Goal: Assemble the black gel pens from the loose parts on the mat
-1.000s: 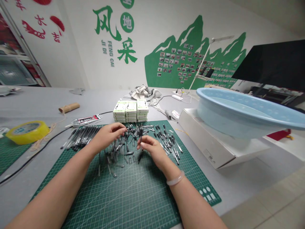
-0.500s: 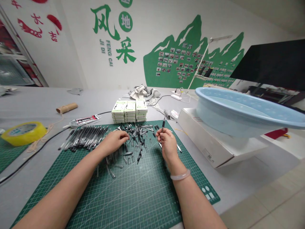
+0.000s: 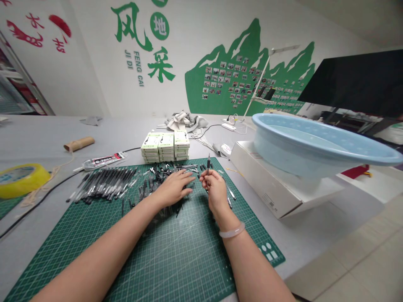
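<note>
Inside mat [image 3: 185, 256] edge: right hand [image 3: 215, 188], pen [image 3: 208, 164].

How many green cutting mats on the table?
2. Large mat beneath the pens; second mat at the left edge, cut off by the frame, near the yellow tape roll. Others could be hidden.

A white wall [image 3: 208, 25] rises behind a grey bench [image 3: 122, 132], bearing a green mountain mural [image 3: 233, 56] dotted with small photographs [image 3: 215, 78]. Green Chinese characters [image 3: 161, 65] run beside "FENG CAI" and "JI DI"; red characters [image 3: 25, 35] mark the wall farther left. A large black screen [image 3: 352, 82] stands at right, above pale floor tiles [image 3: 336, 272]. The upper-right ceiling [image 3: 374, 21] looks dimmer than the wall.
</note>
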Demonstrator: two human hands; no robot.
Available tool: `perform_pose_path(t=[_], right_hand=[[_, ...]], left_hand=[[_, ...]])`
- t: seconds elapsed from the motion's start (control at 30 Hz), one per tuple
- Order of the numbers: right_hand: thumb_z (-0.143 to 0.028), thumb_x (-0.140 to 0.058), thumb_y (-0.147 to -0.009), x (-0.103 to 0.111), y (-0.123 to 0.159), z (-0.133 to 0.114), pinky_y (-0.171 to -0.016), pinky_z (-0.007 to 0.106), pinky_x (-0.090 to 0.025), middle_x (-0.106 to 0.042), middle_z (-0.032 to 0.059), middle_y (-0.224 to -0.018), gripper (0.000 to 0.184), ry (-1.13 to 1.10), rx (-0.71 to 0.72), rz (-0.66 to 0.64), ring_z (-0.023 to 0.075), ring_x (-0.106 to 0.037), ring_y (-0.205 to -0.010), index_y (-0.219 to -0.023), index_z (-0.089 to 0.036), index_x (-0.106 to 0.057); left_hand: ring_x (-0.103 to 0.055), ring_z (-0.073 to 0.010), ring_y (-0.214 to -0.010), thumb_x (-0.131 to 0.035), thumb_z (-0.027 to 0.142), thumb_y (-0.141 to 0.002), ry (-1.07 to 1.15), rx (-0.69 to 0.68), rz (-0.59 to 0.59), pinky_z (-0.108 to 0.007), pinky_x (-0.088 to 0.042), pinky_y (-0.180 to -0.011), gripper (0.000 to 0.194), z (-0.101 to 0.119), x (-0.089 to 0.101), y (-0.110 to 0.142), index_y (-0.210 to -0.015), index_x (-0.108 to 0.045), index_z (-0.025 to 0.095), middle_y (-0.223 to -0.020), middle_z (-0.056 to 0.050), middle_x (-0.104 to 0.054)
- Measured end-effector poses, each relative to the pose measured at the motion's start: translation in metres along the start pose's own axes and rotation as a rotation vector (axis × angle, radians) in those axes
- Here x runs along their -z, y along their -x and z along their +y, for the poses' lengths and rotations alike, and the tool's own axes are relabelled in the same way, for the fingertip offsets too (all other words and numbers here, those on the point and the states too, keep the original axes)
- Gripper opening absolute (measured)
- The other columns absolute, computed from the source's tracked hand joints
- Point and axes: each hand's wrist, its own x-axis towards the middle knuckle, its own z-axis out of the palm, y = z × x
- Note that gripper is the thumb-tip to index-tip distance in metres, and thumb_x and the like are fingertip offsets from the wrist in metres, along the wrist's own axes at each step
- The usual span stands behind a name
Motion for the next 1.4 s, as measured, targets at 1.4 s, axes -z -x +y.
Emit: perform_pose_path(t=[1.4], right_hand=[[-0.022,-0.054,-0.074,-0.019,0.018,0.016,-0.051,0.024,-0.033,-0.060,-0.0025,-0.060,0.016,0.315,-0.013,-0.290,0.0117,-0.044,-0.050,-0.080,-0.021,-0.069]], left_hand=[[-0.064,-0.0176,-0.073,-0.067,0.043,-0.070,0.974,0.547,0.354,-0.028,-0.051,-0.061,0.035,-0.034,0.054,0.011,-0.092,-0.062,0.017,-0.085,-0.005,-0.068]])
